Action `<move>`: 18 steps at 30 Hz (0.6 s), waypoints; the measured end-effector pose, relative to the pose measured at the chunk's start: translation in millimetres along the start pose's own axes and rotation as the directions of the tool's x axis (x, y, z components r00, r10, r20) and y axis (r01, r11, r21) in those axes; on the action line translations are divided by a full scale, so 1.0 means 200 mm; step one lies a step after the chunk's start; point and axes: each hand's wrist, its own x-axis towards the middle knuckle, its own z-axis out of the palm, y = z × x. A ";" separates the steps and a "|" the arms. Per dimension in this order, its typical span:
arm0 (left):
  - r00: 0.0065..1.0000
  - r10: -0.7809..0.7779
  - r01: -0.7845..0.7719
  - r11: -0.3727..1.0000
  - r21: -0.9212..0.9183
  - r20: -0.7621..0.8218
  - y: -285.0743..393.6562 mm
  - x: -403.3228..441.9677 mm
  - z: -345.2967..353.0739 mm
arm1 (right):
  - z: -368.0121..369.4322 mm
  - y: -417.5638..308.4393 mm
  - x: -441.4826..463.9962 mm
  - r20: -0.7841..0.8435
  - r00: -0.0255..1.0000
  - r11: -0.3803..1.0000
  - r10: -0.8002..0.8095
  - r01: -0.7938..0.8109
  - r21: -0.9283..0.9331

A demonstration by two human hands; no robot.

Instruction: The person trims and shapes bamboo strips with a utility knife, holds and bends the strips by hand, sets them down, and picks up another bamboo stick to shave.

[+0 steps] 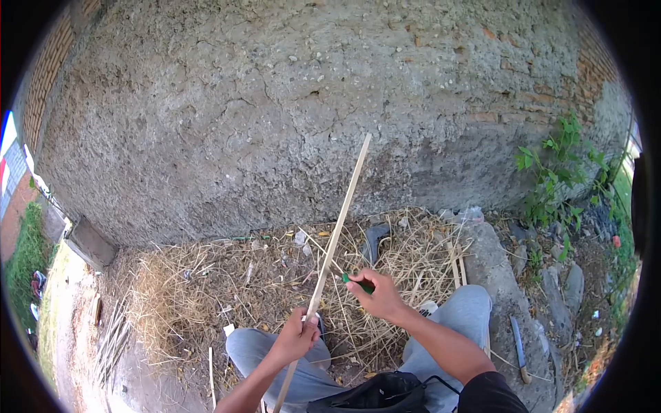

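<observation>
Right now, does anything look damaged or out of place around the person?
Yes, the wall looks damaged: its surface is cracked and uneven, and bare bricks show at upper right. Below, pale straw-like scraps lie scattered near its foot, looking untidy.

Single head-worn view, circular, wide-angle. Scene viewed from above the knees (463, 315), faced forward and downward; left hand (298, 339) and right hand (379, 294) framed near, cracked plaster-and-brick wall (234, 131) farther off ahead.
</observation>
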 end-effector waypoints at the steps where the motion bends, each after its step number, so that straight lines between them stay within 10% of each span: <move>1: 0.997 0.075 -0.075 0.997 0.034 -0.024 -0.01 0.06 0.02 | 0.00 -0.05 -0.01 0.062 0.998 0.996 -0.029 0.034 -0.080; 4: 0.958 0.278 -0.253 0.934 0.251 -0.071 -0.01 0.15 0.06 | 0.01 -0.04 -0.02 0.052 0.985 0.978 -0.162 0.168 -0.127; 10: 0.978 0.187 -0.106 0.836 0.538 -0.098 0.10 0.08 0.17 | -0.01 -0.02 -0.05 0.043 0.955 0.931 -0.293 0.295 -0.213; 18: 0.986 0.155 -0.103 0.866 0.490 -0.066 0.11 0.06 0.18 | -0.05 -0.08 -0.06 0.036 0.933 0.871 -0.357 0.347 -0.347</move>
